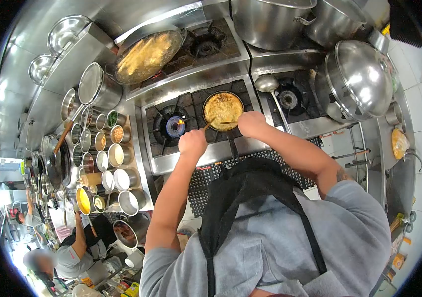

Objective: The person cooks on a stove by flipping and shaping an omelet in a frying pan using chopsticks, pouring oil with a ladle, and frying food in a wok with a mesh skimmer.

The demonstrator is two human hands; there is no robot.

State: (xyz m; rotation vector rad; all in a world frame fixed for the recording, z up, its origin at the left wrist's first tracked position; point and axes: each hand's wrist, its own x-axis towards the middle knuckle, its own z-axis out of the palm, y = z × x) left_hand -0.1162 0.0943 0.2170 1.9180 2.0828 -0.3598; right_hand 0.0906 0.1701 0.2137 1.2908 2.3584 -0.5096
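Note:
A round golden omelette-like food [223,105] with browned patches fills a small black frying pan [232,144] on the front stove. My left hand [193,144] is closed around a thin, light brown utensil [210,123] whose tip reaches the food's lower left edge. My right hand [252,124] is closed on another thin utensil [228,122], which lies over the food's lower edge. The exact kind of both utensils is too small to make out. The pan's handle points toward my body, and neither hand is on it.
A lit burner [175,126] shows flame left of the pan. Behind it sits a large oval pan [149,57] of yellow food. A ladle [267,84] rests at the right burner, near a domed lid [361,79]. Ingredient containers [116,155] stand left; a co-worker [75,255] is lower left.

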